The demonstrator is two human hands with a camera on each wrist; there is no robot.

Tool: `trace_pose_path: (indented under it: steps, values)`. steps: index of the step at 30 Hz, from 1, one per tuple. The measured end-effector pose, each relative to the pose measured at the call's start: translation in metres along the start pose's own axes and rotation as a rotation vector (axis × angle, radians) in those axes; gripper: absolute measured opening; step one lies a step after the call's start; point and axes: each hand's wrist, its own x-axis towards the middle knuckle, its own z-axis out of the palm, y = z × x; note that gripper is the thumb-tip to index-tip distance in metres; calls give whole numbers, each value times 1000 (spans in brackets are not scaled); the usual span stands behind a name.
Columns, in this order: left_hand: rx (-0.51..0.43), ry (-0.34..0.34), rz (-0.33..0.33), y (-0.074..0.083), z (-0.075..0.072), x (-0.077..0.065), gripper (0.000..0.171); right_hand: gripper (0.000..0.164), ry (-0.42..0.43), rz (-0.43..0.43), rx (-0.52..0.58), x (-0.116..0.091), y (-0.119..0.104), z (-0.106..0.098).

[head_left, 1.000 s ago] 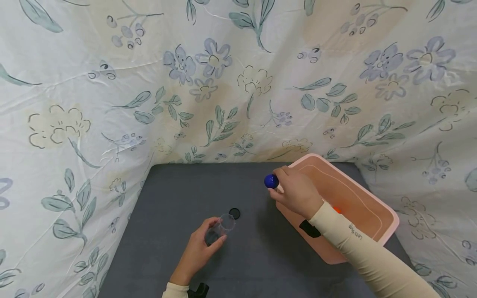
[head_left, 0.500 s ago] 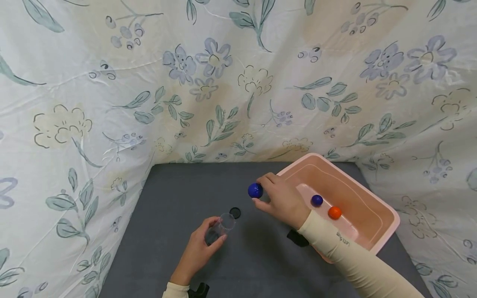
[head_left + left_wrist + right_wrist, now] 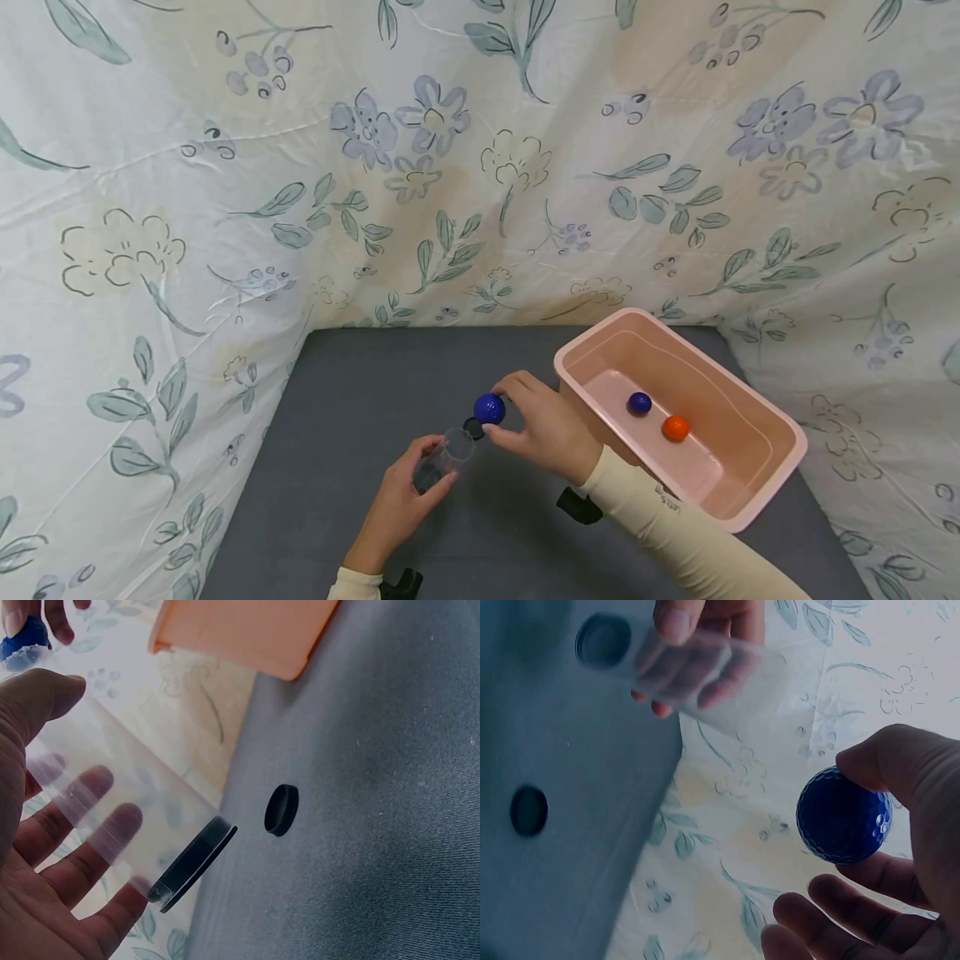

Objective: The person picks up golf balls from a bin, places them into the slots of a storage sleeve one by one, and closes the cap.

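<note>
A clear plastic tube (image 3: 142, 787) with a black cap on its lower end is gripped by my left hand (image 3: 401, 504), fingers and thumb around its sides. Its other end looks uncapped and tilts up toward the right. My right hand (image 3: 551, 429) pinches a dimpled blue golf ball (image 3: 844, 815) between thumb and fingers, close to the tube's uncapped end but apart from it in the right wrist view. A loose black cap (image 3: 282, 810) lies on the grey table, partly behind the golf ball in the head view.
A pink plastic bin (image 3: 750, 400) stands at the table's right side. Inside it lie another blue ball (image 3: 639, 404) and an orange ball (image 3: 676, 428). A floral cloth (image 3: 480, 167) hangs behind and beside the grey table (image 3: 375, 383).
My right hand has carried the blue golf ball from the bin's rim leftward and nearer, toward the tube. The left hand and tube have stayed in place.
</note>
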Motion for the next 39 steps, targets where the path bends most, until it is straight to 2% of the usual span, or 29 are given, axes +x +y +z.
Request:
trace_pose_path:
  steps: [10, 21, 27, 39]
  values:
    - [7, 4, 45, 0, 0, 0, 51, 39, -23, 11, 106, -5, -4, 17]
    - [-2, 5, 55, -1, 1, 2, 53, 37, -28, 37, 241, -12, -4, 40]
    - [22, 16, 81, 0, 1, 2, 53, 37, -45, 44, 272, -14, -6, 45]
    - [29, 8, 89, 1, 1, 1, 53, 37, -104, 80, 324, -17, -4, 52]
